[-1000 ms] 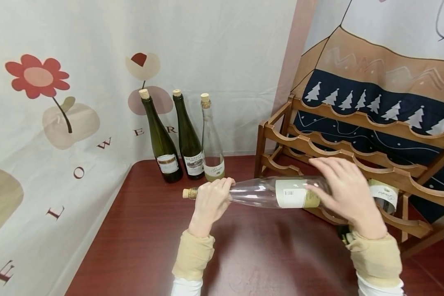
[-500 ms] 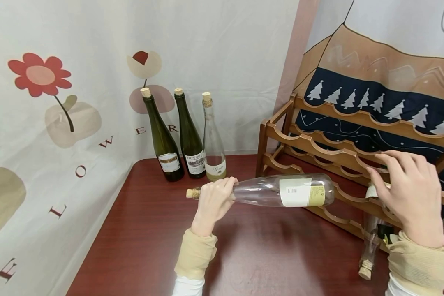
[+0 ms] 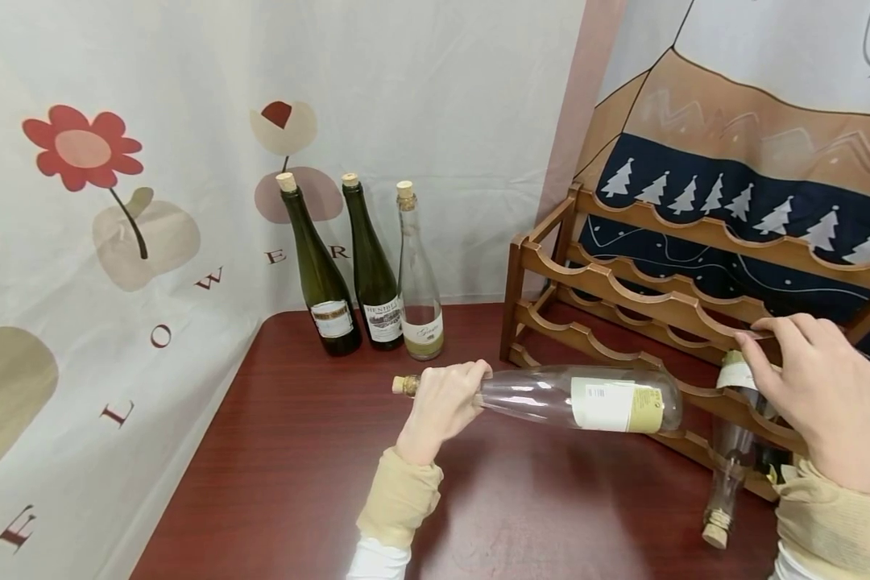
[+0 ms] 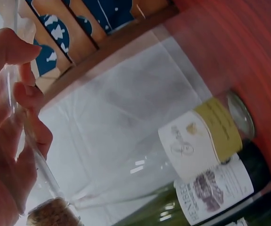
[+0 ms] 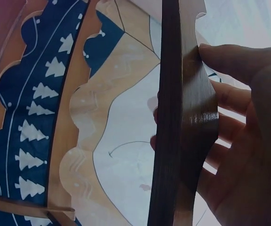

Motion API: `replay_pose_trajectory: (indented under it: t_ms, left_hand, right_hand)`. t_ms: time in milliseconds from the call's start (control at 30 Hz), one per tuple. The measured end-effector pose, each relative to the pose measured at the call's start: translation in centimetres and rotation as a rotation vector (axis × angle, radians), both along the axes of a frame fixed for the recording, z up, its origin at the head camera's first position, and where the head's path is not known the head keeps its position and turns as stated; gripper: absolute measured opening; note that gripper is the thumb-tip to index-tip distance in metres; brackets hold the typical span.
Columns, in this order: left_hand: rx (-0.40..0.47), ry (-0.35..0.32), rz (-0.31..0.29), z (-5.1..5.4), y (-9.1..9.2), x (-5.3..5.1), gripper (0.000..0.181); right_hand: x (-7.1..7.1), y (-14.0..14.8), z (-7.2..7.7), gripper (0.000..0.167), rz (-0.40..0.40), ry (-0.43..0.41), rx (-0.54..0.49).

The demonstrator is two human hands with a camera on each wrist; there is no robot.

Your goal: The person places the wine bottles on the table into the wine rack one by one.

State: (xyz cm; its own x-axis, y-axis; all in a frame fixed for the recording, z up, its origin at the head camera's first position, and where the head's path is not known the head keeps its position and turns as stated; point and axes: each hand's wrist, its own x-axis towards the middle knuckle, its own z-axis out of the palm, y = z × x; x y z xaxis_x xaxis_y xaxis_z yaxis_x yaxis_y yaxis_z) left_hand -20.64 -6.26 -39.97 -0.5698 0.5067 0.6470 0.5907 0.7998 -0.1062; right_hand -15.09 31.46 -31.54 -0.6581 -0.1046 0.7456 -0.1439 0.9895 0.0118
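Clear glass, corked bottle [image 3: 580, 400] held level, the left hand's [image 3: 447, 401] fingers round its neck; at its three o'clock, the right hand's [image 3: 819, 391] fingers grip a brown, scalloped wooden rack [image 3: 612, 283].

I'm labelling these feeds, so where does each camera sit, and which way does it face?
Head: worn on the head, facing forward and down at table, rack and held bottle; left hand, right hand and sleeves show.
Left wrist: worn there, facing the standing bottles; left hand shows.
Right wrist: worn there, facing the rack's bar and printed cloth; right hand shows.
Shared: head and left wrist both show the standing bottles.
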Motion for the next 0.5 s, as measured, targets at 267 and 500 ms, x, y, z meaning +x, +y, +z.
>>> replay_pose_trajectory:
  t_ms: [267, 500]
  left_hand:
    - [-0.063, -0.055, 0.000, -0.9, 1.3, 0.3, 0.040]
    - [-0.090, -0.084, 0.012, -1.5, 2.2, 0.6, 0.036]
  right_hand:
    - [0.0, 0.1, -0.3, 0.035, 0.007, -0.024, -0.021]
    - [0.0, 0.0, -0.2, 0.028, 0.001, -0.033, -0.032]
